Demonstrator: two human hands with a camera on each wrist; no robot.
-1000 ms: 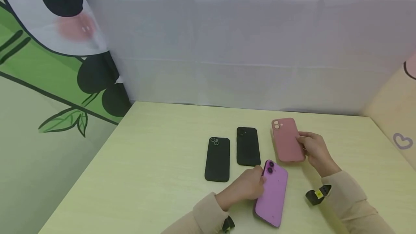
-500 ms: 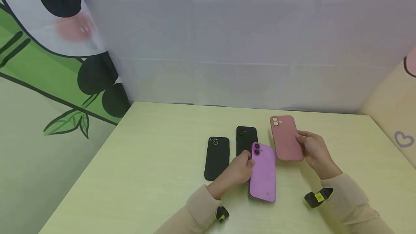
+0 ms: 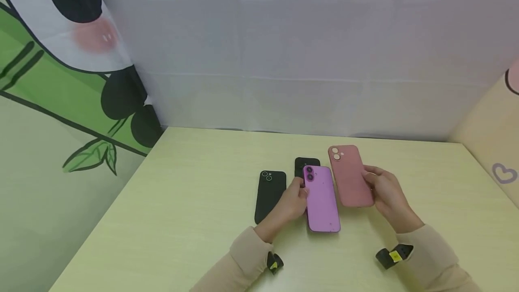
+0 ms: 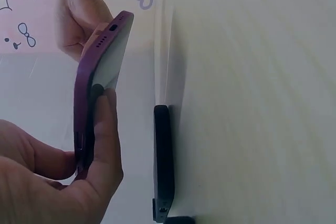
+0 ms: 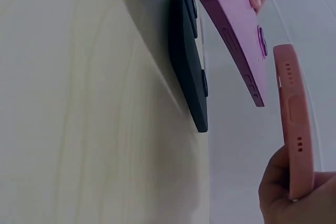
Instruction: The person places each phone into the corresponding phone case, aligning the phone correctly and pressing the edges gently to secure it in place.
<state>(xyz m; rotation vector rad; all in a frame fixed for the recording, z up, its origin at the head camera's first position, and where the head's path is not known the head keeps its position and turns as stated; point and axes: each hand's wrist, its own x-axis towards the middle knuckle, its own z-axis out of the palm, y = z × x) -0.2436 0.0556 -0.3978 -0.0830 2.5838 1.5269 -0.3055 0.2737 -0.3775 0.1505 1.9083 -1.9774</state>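
My left hand (image 3: pixel 289 205) grips a purple phone (image 3: pixel 323 202) by its left edge, with the two-lens back turned up. It hovers over the table, as the gap above a black phone (image 4: pixel 164 166) in the left wrist view shows. In my right hand (image 3: pixel 388 195) is a pink phone case (image 3: pixel 351 179), pinched at its right side; pale table shows through its camera holes. The case is also raised and tilted, just right of the purple phone and apart from it. Bottom cutouts of the pink case (image 5: pixel 296 129) face the right wrist camera.
Another black phone (image 3: pixel 269 193) lies left of my left hand, its back up. The covered black phone's top (image 3: pixel 307 161) peeks out behind the purple one. A pale wood-grain table (image 3: pixel 194 193) spreads around, bounded by a white sheet (image 3: pixel 308 57) at the back.
The purple phone has moved left and away from me in my left hand, now covering most of a black phone. The pink case has shifted slightly left in my right hand.
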